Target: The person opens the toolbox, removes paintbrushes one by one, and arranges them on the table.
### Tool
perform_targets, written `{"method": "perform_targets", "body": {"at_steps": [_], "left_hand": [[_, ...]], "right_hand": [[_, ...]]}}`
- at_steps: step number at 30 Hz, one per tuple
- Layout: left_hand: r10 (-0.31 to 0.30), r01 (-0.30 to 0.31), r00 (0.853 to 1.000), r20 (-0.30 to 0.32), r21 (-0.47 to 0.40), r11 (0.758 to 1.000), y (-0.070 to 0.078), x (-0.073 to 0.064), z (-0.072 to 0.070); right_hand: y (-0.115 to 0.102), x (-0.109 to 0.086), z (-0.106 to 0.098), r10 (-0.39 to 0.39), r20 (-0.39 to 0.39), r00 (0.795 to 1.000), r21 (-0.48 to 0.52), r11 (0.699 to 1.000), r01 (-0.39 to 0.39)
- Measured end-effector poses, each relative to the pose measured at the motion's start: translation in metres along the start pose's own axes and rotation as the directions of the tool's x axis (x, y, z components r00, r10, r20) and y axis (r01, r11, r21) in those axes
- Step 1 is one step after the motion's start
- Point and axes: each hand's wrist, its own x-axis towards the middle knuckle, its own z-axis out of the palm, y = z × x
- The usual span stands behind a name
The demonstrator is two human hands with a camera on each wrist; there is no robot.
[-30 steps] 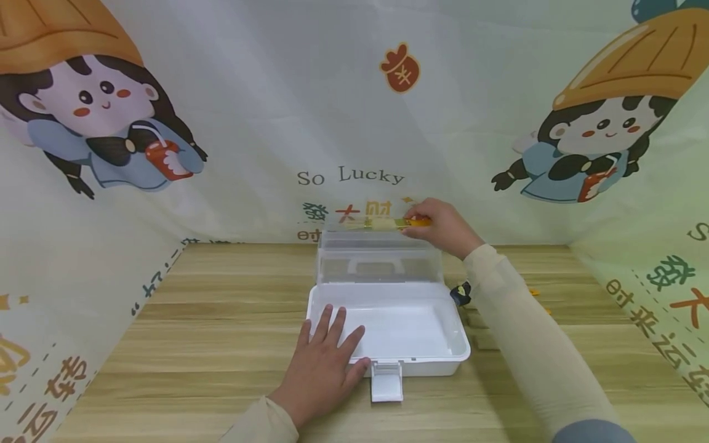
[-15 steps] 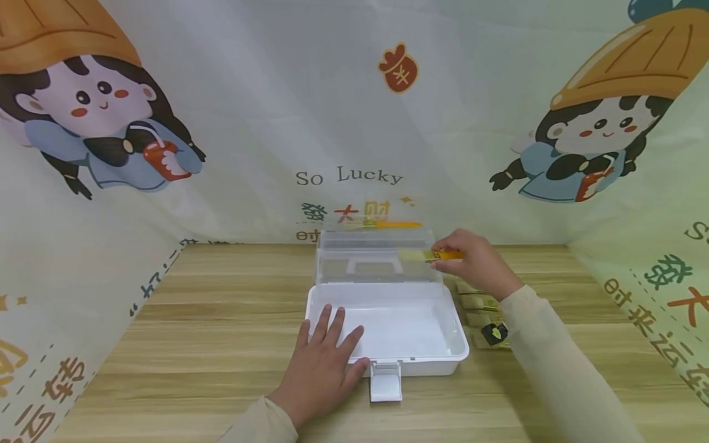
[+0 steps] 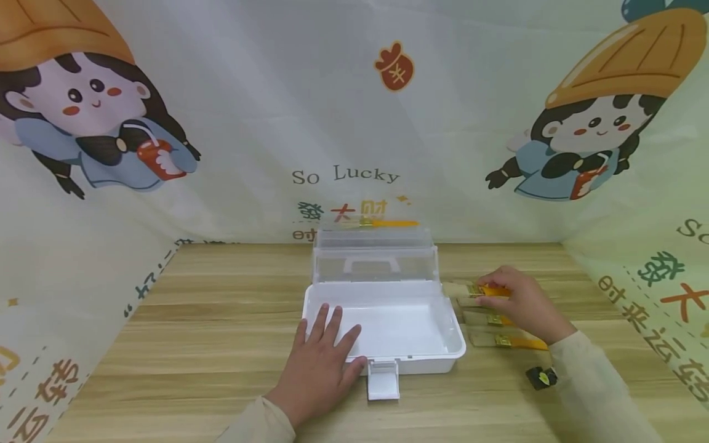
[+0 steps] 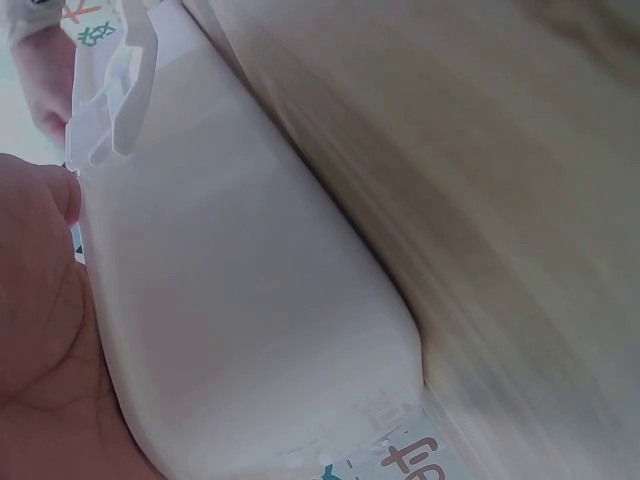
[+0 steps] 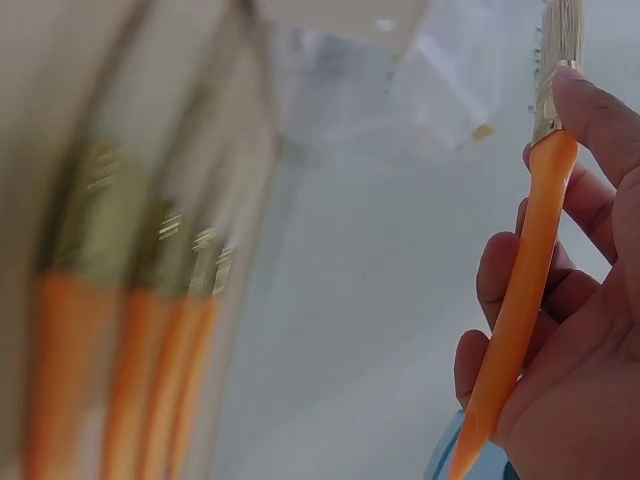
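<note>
My right hand [image 3: 520, 301] holds a paintbrush [image 3: 495, 291] by its orange handle, low over the table to the right of the box. In the right wrist view, the thumb lies on the metal band of this paintbrush [image 5: 540, 220] and the fingers curl behind the handle. Other paintbrushes [image 3: 520, 343] lie beside and below it, partly hidden by the hand. My left hand [image 3: 324, 363] rests spread on the front left rim of an open white plastic box [image 3: 454, 349]. In the left wrist view, the palm [image 4: 45, 330] is against the box wall [image 4: 230, 270].
The clear lid [image 3: 376, 258] stands raised behind the box, with another orange-handled paintbrush [image 3: 393, 224] lying along its top. A white latch [image 3: 383, 381] hangs at the front. The wooden table [image 3: 210, 314] ends at a printed cloth backdrop [image 3: 249, 123].
My right hand has carried a paintbrush from the lid's top rightward and down to the brushes on the table. One paintbrush stays on the lid. My left hand has kept its place.
</note>
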Motion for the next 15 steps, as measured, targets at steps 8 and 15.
{"method": "perform_targets", "body": {"at_steps": [8,15], "left_hand": [[0.003,-0.003,1.000,0.000,-0.009,1.000,0.000,0.000,-0.001],[0.002,-0.001,1.000,0.004,-0.015,1.000,0.000,0.000,-0.001]], "right_hand": [[0.017,-0.032,0.000,0.030,0.030,0.999,-0.002,1.000,-0.030],[0.033,-0.057,0.001,0.036,0.062,0.997,-0.004,0.999,-0.036]]}}
